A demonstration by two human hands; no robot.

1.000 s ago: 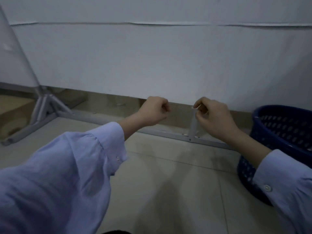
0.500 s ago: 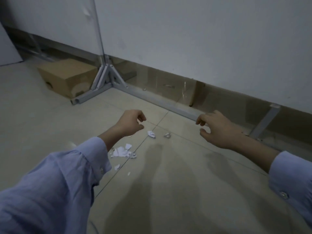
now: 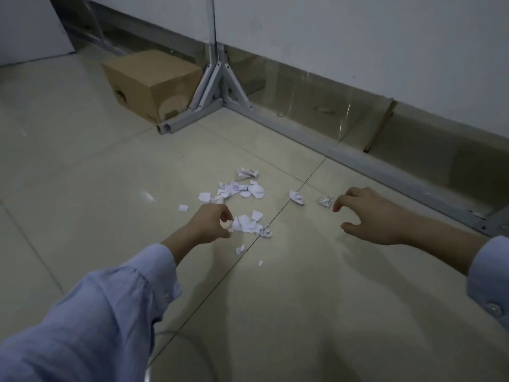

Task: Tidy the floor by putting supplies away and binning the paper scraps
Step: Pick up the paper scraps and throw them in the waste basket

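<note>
White paper scraps (image 3: 239,190) lie scattered on beige floor tiles (image 3: 96,172), main cluster beyond the left hand (image 3: 210,226), a second small pile (image 3: 246,224) just right of its fingertips. Left hand low over floor, fingers (image 3: 226,216) curled, thumb and forefinger close together with a small gap, the pile's edge right at that gap; cannot tell if a scrap is actually pinched. Right hand (image 3: 371,216) palm down, fingers spread and bent, thumb apart from the rest, holding nothing. One crumpled bit (image 3: 325,201) sits just beside the right forefinger tip, not clearly touching. Another crumpled scrap (image 3: 296,197) lies between the hands, on the tile seam. Tiny pieces (image 3: 240,249) nearer the camera, below the left hand. Light-blue sleeves (image 3: 110,307) on both arms. Cardboard box (image 3: 151,81) against grey metal frame (image 3: 220,89) at the far corner, well apart from the scraps.
</note>
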